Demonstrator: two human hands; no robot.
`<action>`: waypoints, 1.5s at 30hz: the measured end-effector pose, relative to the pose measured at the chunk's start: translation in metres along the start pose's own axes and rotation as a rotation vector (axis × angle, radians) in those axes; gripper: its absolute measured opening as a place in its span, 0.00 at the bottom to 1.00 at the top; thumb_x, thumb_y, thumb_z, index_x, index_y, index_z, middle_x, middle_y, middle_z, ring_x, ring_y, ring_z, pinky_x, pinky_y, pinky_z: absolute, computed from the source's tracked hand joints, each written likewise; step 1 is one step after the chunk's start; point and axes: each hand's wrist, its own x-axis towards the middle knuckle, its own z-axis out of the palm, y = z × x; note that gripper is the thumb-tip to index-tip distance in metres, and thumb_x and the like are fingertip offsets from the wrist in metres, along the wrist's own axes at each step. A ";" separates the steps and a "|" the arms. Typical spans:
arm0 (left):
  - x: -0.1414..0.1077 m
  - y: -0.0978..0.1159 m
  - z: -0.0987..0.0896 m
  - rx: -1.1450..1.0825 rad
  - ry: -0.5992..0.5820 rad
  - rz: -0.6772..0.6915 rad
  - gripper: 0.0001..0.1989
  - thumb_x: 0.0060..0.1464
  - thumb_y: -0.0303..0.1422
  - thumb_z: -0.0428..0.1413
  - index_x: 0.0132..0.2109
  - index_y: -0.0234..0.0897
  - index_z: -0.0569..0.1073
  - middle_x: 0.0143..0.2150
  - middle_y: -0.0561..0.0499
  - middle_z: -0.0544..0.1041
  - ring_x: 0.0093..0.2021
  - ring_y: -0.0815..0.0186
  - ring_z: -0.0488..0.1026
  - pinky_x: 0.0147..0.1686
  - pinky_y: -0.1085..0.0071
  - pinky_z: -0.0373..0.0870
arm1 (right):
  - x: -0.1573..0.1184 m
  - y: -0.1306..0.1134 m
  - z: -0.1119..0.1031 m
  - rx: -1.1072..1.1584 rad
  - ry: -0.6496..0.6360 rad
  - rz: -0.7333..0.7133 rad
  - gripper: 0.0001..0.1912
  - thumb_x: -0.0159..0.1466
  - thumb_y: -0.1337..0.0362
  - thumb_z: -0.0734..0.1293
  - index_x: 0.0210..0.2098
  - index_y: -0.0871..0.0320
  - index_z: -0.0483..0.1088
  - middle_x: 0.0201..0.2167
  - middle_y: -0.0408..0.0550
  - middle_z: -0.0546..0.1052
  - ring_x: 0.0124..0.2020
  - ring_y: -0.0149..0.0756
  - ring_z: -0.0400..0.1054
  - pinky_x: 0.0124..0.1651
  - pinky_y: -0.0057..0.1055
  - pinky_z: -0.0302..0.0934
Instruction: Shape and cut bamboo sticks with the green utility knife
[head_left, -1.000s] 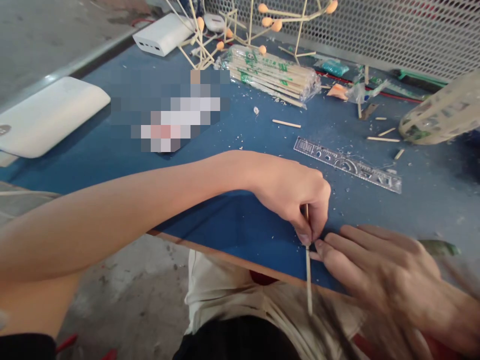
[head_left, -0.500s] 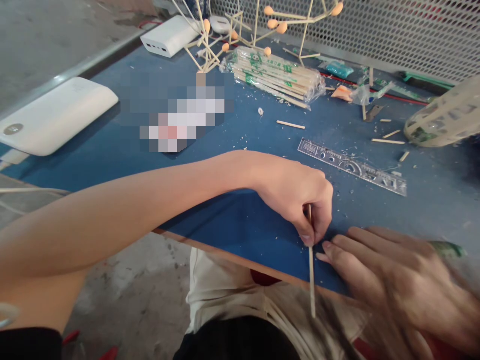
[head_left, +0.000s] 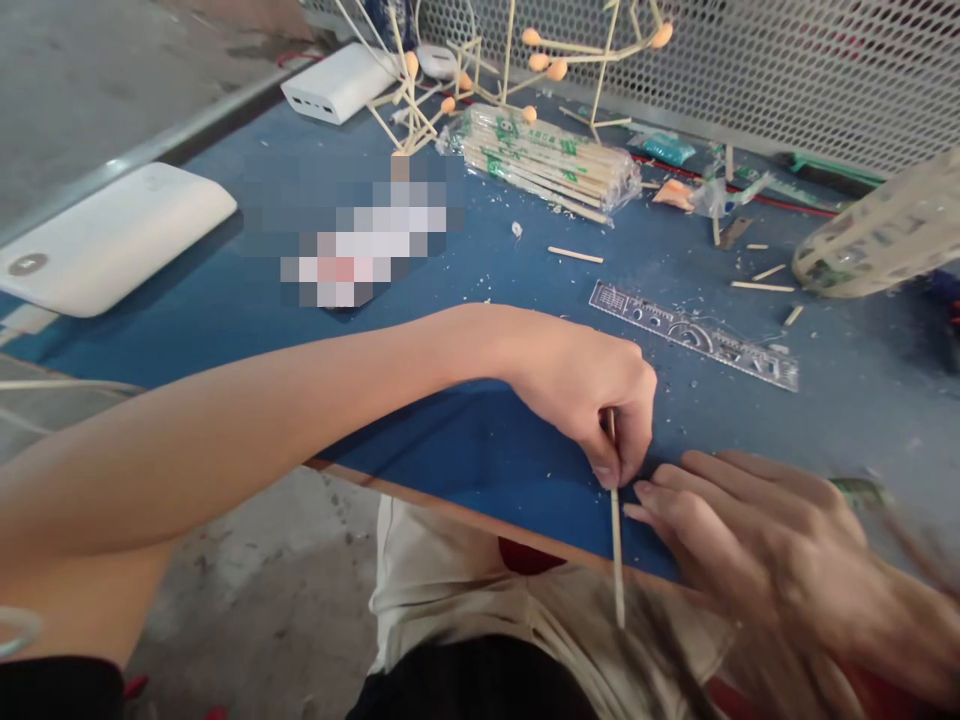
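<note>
My left hand [head_left: 600, 405] reaches across from the left and pinches a thin wooden stick [head_left: 616, 560] between thumb and fingers. The stick's upper end shows inside the grip, and its lower end juts past the table's front edge over my lap. Just right of the stick, my right hand [head_left: 750, 530] rests low at the table edge, its fingers bent and close together, the thumb side towards the stick. Anything inside those right fingers is hidden, and the hand is partly blurred. Beyond both hands lies a clear plastic ruler [head_left: 694, 335] with cut-out shapes.
A plastic-wrapped bundle of sticks [head_left: 544, 160] lies behind, near a stick frame with orange joints [head_left: 556, 70]. White power banks [head_left: 124, 240] are at left, beside a pixelated object [head_left: 367, 245]. Cut stick pieces [head_left: 575, 255] and a patterned translucent cup [head_left: 877, 240] are on the blue table [head_left: 480, 460].
The view has shifted slightly, so the table items appear a little further left. My left hand keeps its pinch on the stick, and my right hand stays beside it with only slight motion.
</note>
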 end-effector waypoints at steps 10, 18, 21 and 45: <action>0.000 -0.001 0.000 -0.056 0.002 -0.021 0.07 0.56 0.30 0.63 0.38 0.49 0.85 0.37 0.56 0.84 0.37 0.70 0.76 0.39 0.74 0.67 | -0.003 0.002 0.001 0.009 0.005 -0.052 0.15 0.72 0.72 0.56 0.32 0.56 0.70 0.25 0.41 0.77 0.25 0.34 0.72 0.27 0.37 0.55; 0.000 0.001 -0.001 -0.079 0.001 -0.054 0.06 0.56 0.31 0.63 0.38 0.49 0.85 0.38 0.55 0.83 0.37 0.68 0.75 0.41 0.72 0.67 | -0.001 0.003 -0.005 0.018 -0.053 -0.062 0.16 0.71 0.73 0.57 0.29 0.55 0.68 0.22 0.40 0.73 0.22 0.33 0.67 0.26 0.36 0.54; 0.000 0.001 -0.001 -0.087 0.018 -0.040 0.06 0.54 0.30 0.64 0.36 0.49 0.85 0.37 0.56 0.83 0.36 0.69 0.74 0.39 0.72 0.67 | -0.002 0.002 -0.005 0.011 -0.037 -0.056 0.16 0.71 0.73 0.56 0.31 0.56 0.70 0.24 0.42 0.75 0.24 0.35 0.70 0.27 0.37 0.56; 0.001 0.006 0.001 -0.044 0.013 -0.050 0.07 0.54 0.28 0.62 0.34 0.46 0.84 0.36 0.57 0.83 0.36 0.67 0.74 0.37 0.71 0.66 | 0.001 -0.005 -0.005 -0.004 -0.082 -0.063 0.15 0.71 0.73 0.56 0.36 0.56 0.72 0.26 0.42 0.77 0.25 0.36 0.73 0.26 0.37 0.58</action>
